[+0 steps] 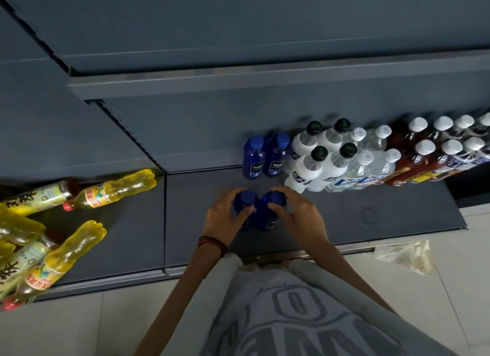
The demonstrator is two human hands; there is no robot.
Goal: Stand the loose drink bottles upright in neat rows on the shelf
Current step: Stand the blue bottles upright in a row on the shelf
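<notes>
Gripping 2 dark blue bottles at once: the left hand curled round the left blue bottle just below its cap, the right hand curled likewise round the right blue bottle. Standing upright, long axes vertical, side by side and about touching, on the front part of the shelf. Straight ahead and slightly to the right, near the back wall: the rear pair of blue bottles, already upright, apart from the held 2 with bare shelf between. Probably calls for a plain push away from the body, with a small drift right, to set the held 2 just in front of that pair and level with the front row of white bottles. About equally near for both hands, so no reaching across. Off to the left, nearer the left hand, lying flat: loose yellow bottles, not yet stood up.
</notes>
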